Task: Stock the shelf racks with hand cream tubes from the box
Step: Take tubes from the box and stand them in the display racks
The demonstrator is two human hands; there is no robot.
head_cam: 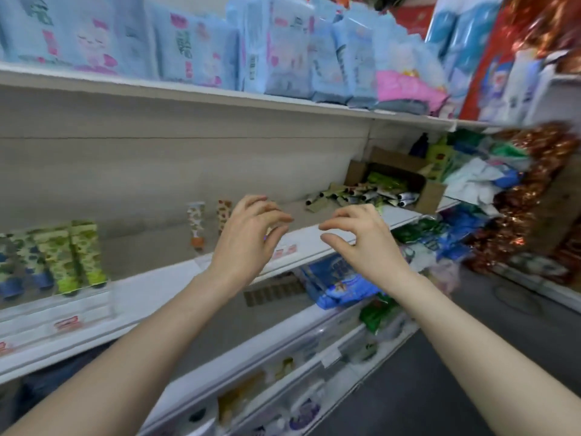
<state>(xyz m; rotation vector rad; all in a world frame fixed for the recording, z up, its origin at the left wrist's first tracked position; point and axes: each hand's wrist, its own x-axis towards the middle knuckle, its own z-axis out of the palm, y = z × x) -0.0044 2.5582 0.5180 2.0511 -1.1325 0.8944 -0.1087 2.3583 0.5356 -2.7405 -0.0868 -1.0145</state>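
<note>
A cardboard box (432,196) lies tipped on the middle shelf (157,297) at the right, with several hand cream tubes (374,193) spilling out of it. Green patterned tubes (78,256) stand upright at the shelf's left. Two more tubes (196,223) stand near the middle, just left of my left hand (248,240). My left hand hovers over the shelf edge with loosely curled fingers, holding nothing. My right hand (361,240) hovers beside it, fingers likewise curled and empty, short of the spilled tubes.
The top shelf (220,96) carries blue tissue packs (195,45). Blue and green packets (342,284) fill the shelf below. Shiny red-brown garlands (534,196) and mixed goods crowd the right. Dark floor (424,388) lies at the lower right.
</note>
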